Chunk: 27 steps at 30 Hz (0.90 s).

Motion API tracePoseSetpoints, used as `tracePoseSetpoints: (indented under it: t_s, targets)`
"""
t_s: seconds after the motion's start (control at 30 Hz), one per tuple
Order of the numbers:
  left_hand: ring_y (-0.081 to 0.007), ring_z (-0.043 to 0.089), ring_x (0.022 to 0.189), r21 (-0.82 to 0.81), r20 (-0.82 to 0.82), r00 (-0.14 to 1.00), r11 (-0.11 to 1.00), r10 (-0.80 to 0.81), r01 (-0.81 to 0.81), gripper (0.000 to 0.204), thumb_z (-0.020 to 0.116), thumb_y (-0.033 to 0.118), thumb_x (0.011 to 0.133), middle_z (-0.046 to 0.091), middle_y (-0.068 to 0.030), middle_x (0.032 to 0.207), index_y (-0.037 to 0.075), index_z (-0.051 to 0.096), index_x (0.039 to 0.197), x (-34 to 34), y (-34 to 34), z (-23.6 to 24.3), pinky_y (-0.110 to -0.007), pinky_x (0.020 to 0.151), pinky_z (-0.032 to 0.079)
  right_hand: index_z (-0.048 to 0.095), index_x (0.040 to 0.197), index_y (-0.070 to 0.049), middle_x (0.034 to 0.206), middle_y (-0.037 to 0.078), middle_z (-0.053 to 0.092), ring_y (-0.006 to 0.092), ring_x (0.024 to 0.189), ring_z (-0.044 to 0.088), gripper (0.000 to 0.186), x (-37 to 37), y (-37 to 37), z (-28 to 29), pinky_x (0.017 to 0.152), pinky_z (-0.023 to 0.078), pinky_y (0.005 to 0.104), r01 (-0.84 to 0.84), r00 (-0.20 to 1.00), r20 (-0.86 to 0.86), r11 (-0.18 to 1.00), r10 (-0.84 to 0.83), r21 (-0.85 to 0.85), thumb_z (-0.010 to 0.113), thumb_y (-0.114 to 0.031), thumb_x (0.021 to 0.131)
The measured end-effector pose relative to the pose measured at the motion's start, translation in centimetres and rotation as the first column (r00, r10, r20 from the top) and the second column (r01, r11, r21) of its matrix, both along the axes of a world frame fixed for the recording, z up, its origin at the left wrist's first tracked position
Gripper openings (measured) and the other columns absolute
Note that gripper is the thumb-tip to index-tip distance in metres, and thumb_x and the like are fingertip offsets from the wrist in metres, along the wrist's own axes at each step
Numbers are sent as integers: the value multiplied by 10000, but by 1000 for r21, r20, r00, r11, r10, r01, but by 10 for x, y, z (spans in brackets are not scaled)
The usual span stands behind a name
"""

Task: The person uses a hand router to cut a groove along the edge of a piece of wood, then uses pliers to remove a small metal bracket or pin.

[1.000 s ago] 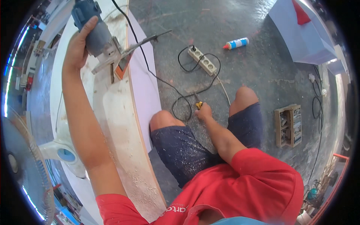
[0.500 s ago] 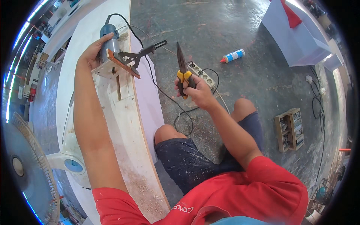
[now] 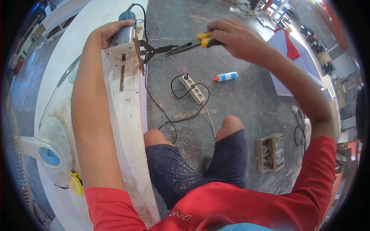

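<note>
My left hand point(image 3: 110, 32) is closed around the trim router point(image 3: 124, 37), a blue and silver power tool standing on the long wooden board point(image 3: 127, 100). A slot point(image 3: 122, 79) is cut in the board just in front of its base. From a strip on the router's side, a black forked bracket point(image 3: 154, 50) sticks out over the floor. My right hand point(image 3: 235, 36), raised and slightly blurred, grips long-nose pliers point(image 3: 200, 41) with yellow and black handles. The pliers' jaws lie across the bracket's far end; whether they clamp it I cannot tell.
A power strip point(image 3: 192, 89) with a looping black cord and a blue-white glue bottle point(image 3: 226, 77) lie on the floor. Farther right is a box of small parts point(image 3: 270, 153). A yellow tape measure point(image 3: 76, 182) and a white fan point(image 3: 50, 154) are left of my arm.
My right hand has swung up and forward, turning the pliers from pointing away to pointing left at the bracket. The router has turned slightly, and the head view has shifted.
</note>
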<state>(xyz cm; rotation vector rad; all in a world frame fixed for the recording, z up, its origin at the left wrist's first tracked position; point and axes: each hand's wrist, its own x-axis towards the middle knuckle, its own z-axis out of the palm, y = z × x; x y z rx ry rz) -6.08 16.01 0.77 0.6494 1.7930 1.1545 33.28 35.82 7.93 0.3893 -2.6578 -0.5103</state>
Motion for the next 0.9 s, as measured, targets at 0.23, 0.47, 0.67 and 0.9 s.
tracePoseSetpoints:
  t_s: [0.23, 0.47, 0.67, 0.9]
  targets:
    - [-250, 770, 868, 3, -54, 998, 1000, 12, -12, 631, 852, 587, 802, 781, -135, 1042, 68, 726, 1139, 0, -7, 4, -434, 853, 626, 680, 1243, -159, 1388, 64, 546, 190, 1389, 471, 303, -49, -40, 71, 1207, 317, 459, -116, 959, 275, 786, -70, 608, 662, -240, 951]
    - [-241, 769, 921, -40, -41, 999, 999, -18, 17, 614, 847, 601, 793, 780, -129, 1089, 95, 750, 1127, -3, -5, 3, -430, 855, 619, 665, 1245, -113, 1385, 41, 554, 200, 1357, 495, 312, -68, -42, 77, 1192, 334, 414, -225, 972, 163, 455, 172, 861, 632, -239, 961]
    - [-224, 766, 905, -33, -143, 990, 999, -9, 4, 631, 857, 633, 756, 784, -125, 1065, 116, 762, 1105, 6, -7, 5, -415, 833, 611, 641, 1250, -125, 1346, 15, 559, 175, 1335, 502, 334, -67, -30, 74, 1175, 329, 383, -210, 964, 126, 386, 234, 898, 624, -283, 956]
    - [-205, 764, 835, -6, -155, 988, 1000, 19, -20, 575, 833, 641, 777, 793, -97, 995, 129, 774, 1033, -5, -2, -3, -398, 782, 607, 620, 1102, -149, 1130, -14, 553, 134, 1118, 549, 226, -59, -23, 64, 925, 371, 334, -156, 980, 81, 445, 183, 882, 641, -293, 929]
